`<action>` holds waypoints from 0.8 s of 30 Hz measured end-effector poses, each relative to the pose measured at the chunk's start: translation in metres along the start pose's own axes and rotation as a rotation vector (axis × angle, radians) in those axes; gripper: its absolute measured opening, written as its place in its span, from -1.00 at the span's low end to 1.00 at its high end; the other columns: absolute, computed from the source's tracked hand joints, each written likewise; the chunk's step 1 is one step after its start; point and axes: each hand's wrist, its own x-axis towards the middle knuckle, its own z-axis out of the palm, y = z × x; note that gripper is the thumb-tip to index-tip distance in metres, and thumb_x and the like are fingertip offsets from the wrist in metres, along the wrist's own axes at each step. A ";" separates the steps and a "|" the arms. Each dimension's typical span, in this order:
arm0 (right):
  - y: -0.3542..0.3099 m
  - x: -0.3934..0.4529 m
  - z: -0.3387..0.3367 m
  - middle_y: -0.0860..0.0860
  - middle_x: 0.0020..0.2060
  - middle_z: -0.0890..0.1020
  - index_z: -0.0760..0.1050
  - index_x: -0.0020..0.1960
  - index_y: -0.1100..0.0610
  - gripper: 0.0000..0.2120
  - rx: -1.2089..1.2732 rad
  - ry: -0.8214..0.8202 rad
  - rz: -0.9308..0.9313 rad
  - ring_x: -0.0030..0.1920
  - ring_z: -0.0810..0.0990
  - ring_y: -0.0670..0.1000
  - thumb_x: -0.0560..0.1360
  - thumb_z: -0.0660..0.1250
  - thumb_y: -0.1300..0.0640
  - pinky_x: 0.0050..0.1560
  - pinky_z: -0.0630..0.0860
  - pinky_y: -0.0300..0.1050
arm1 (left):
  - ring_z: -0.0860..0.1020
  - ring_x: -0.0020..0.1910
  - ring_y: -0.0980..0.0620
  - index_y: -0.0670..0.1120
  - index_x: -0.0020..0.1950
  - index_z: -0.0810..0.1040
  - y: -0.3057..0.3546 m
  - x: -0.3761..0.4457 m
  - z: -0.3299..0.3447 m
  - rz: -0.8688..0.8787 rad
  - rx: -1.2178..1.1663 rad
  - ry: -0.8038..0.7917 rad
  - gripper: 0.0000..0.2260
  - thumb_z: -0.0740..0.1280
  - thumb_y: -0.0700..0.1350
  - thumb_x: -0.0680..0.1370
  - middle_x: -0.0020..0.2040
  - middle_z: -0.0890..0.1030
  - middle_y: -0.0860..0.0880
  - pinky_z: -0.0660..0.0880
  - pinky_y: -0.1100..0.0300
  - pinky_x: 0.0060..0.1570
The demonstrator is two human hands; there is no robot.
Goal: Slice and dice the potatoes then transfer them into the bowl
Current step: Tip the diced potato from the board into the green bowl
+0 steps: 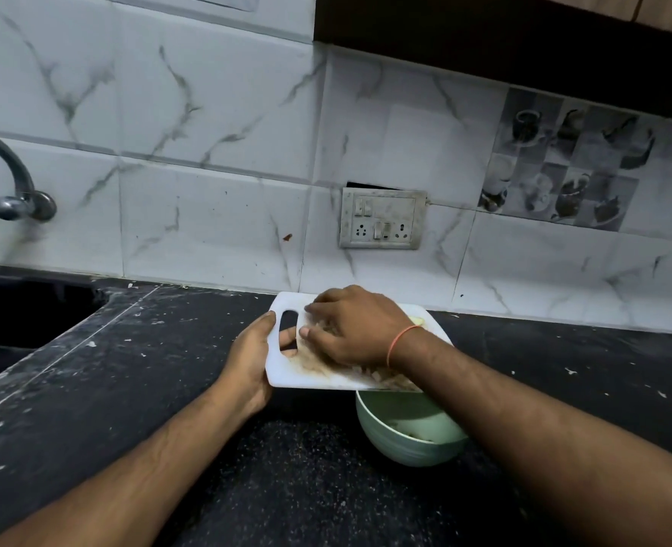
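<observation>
Left hand (253, 359) is gripping the white cutting board (283, 373) by its handle slot, tilting it over the green bowl (401, 436) sitting on the dark worktop (129, 388). Right hand (356, 329) is lying flat-fingered on the diced potatoes (381, 375), which are piling at the board's lower edge above the bowl.

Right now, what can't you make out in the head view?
- Diced potato on the cutting board: mostly covered by the right hand.
- Bowl contents: hidden by board and right forearm.
- Left hand fingers: behind the board handle.
- Knife: not visible.
</observation>
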 end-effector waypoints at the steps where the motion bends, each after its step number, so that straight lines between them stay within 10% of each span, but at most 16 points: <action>1: -0.003 -0.002 0.004 -0.18 0.31 0.56 0.58 0.28 -0.16 -0.49 -0.042 0.015 -0.009 0.21 0.54 0.05 0.55 0.07 -0.38 0.06 0.50 0.04 | 0.75 -0.02 -0.26 -0.21 0.47 0.49 0.000 0.000 0.000 -0.001 -0.003 0.001 -0.57 0.11 0.04 0.77 0.17 0.71 -0.30 0.69 -0.05 -0.26; 8: -0.004 -0.036 0.009 -0.13 -0.02 0.60 0.62 0.08 -0.08 -0.69 -0.074 0.144 -0.064 0.01 0.54 0.04 0.60 0.12 -0.13 -0.17 0.52 -0.04 | 0.74 0.01 -0.30 -0.16 0.53 0.44 -0.002 0.001 0.001 0.027 0.011 0.019 -0.60 0.13 0.01 0.76 0.15 0.73 -0.27 0.70 -0.09 -0.23; 24: 0.017 -0.139 -0.015 -0.30 0.05 0.59 0.62 0.08 -0.16 -0.79 0.101 0.106 0.022 0.12 0.54 -0.20 0.54 0.29 -0.19 0.02 0.57 -0.13 | 0.74 -0.01 -0.30 -0.06 0.53 0.45 0.000 -0.002 0.001 0.048 0.044 0.044 -0.64 0.17 0.01 0.77 0.13 0.74 -0.24 0.68 -0.13 -0.29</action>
